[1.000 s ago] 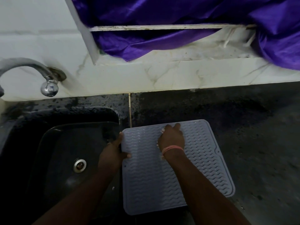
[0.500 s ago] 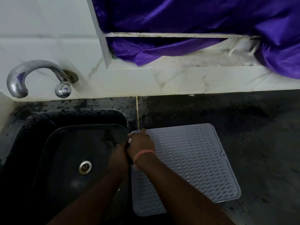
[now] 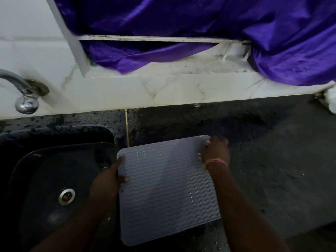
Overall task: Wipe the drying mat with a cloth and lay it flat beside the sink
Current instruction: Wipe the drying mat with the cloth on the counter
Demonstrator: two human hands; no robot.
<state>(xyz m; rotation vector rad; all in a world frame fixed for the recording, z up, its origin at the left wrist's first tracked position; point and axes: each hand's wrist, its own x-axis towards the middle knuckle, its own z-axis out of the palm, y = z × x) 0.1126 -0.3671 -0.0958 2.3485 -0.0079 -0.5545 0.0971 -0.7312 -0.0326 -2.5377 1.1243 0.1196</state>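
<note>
1. Head view, grip: my left hand [image 3: 107, 180] holds the left edge of the mat [image 3: 163, 186], thumb curled over the top face and fingers out of sight beneath, so that side is pinched. My right hand [image 3: 215, 151] is at the far right corner, fingers bent over the edge; whether they clamp it or only press on it I cannot tell. No cloth shows in either hand.

2. Head view, place: the mat sits on the dark counter [image 3: 263, 160], just right of the sink [image 3: 54, 179]. Its left edge, where my left hand is, reaches out past the sink rim. The right side looks folded or lifted, because the far corner sits under my right hand and the ribbed face stops short there.

3. Head view, doing it well: I judge the step to be laying it flat. I would draw the mat right until the whole left edge is on the counter, spread the right side out, then run a palm across the ribs to seat it.

4. Head view, risks: the counter looks wet and speckled, so the mat may slide. The tap [image 3: 25, 99] and the purple cloth [image 3: 181, 24] at the wall are well apart from it.
</note>
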